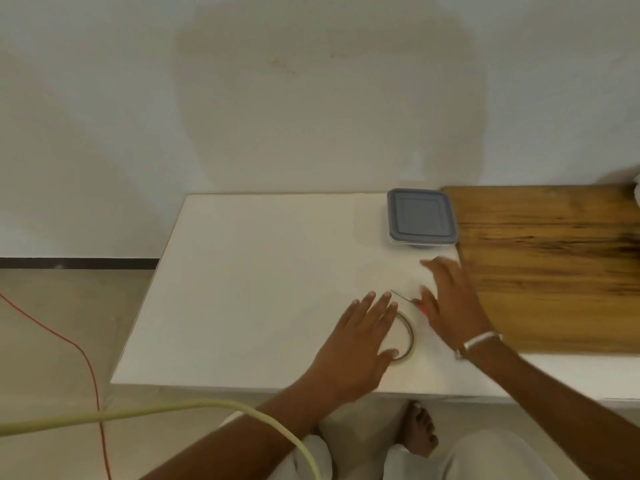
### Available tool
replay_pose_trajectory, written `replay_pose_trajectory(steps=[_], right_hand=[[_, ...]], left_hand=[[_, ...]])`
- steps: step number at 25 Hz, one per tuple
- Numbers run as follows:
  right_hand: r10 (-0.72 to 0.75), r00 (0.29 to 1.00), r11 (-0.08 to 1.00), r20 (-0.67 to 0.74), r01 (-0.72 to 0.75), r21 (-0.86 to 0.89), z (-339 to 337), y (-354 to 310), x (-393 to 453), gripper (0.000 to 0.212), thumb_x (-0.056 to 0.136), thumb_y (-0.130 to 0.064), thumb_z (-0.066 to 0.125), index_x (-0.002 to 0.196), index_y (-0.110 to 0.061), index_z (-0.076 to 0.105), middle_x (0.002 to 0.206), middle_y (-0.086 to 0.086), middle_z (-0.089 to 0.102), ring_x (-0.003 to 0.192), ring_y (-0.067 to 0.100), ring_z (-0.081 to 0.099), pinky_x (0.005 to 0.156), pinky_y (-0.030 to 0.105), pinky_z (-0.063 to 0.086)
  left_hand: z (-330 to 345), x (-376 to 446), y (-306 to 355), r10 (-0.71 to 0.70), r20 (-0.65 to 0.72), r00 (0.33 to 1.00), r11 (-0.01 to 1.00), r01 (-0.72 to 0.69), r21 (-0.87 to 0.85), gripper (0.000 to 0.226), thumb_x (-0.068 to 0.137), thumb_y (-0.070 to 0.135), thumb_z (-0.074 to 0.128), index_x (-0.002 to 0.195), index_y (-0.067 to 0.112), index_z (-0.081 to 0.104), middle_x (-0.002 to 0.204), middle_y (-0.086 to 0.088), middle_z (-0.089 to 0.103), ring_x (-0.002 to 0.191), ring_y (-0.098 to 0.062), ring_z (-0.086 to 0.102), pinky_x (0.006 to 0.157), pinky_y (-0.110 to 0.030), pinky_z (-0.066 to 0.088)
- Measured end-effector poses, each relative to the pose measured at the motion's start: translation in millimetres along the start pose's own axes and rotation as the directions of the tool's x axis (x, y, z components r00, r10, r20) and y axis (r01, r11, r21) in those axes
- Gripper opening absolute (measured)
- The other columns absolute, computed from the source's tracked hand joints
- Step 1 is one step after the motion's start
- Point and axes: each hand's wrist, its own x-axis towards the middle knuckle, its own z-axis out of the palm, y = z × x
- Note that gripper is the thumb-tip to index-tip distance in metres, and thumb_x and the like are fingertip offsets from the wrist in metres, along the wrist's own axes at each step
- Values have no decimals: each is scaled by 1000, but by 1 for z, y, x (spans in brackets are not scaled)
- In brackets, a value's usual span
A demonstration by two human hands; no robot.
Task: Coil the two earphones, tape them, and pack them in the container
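A clear container with a grey lid (421, 216) stands shut at the back of the white table (242, 289). A ring of clear tape (408, 336) lies flat near the front, partly under my left hand (356, 344), whose fingers are spread over it. My right hand (450, 299) hovers flat and open just right of the tape. A small tool with a red handle and a thin dark tip (407, 297) lies between my hands, partly hidden by my right hand. No earphones show in this view.
A wooden board (554, 265) covers the table's right side, next to the container. A pale thick cable (173, 408) crosses my left forearm. A thin red wire (83, 358) runs over the floor at left. My bare foot (420, 431) shows under the table edge.
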Motion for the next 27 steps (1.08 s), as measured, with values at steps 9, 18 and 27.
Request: replay_pose_trajectory(steps=[9, 18, 27], right_hand=[[-115, 913, 959, 392, 204, -195, 24, 19, -49, 53, 99, -30, 20, 146, -25, -4, 157, -6, -6, 144, 10, -12, 120, 34, -5], [267, 928, 937, 259, -188, -293, 32, 3, -28, 63, 99, -45, 16, 150, -11, 1, 159, 7, -8, 146, 22, -9, 118, 37, -5], [498, 852, 858, 161, -458, -233, 29, -30, -18, 67, 97, -50, 17, 149, -8, 11, 159, 9, 0, 144, 27, 10, 116, 44, 17]], left_hand=[[31, -2, 14, -118, 130, 984, 987, 103, 120, 62, 104, 38, 19, 154, 14, -9, 160, -2, -22, 146, -21, -25, 119, -40, -15], [25, 58, 8, -176, 100, 979, 979, 164, 119, 61, 105, 38, 20, 155, 12, -4, 162, -7, -14, 149, -23, -17, 123, -39, -6], [23, 71, 4, -145, 76, 987, 988, 140, 66, 61, 104, 38, 22, 155, 14, -1, 163, -6, -11, 149, -23, -15, 121, -38, -8]])
